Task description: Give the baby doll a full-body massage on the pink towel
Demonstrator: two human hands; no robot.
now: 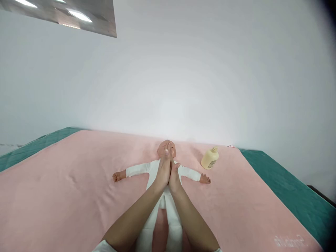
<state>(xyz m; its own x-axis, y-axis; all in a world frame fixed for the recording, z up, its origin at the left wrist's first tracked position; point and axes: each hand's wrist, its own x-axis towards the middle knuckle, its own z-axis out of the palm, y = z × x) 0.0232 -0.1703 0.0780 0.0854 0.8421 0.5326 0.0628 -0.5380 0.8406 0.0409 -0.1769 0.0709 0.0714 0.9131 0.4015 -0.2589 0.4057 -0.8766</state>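
Palm against palm, my left hand (163, 169) and my right hand (174, 174) are pressed together with fingers stretched forward and nothing visible between them. Below them a baby doll (152, 186) in a white suit lies on its back, arms spread to both sides and legs toward me. My hands cover part of its chest and face. A pale yellow bottle (209, 159) with a pump top stands to the right of the doll's head, beyond its arm on that side.
A pink blanket (78, 182) covers most of the surface, over a green mat (286, 182) that shows at both sides. Behind is a plain pale wall (170, 70). A shiny panel (63, 15) hangs at the upper left. A dark edge (321, 195) shows at the far right.
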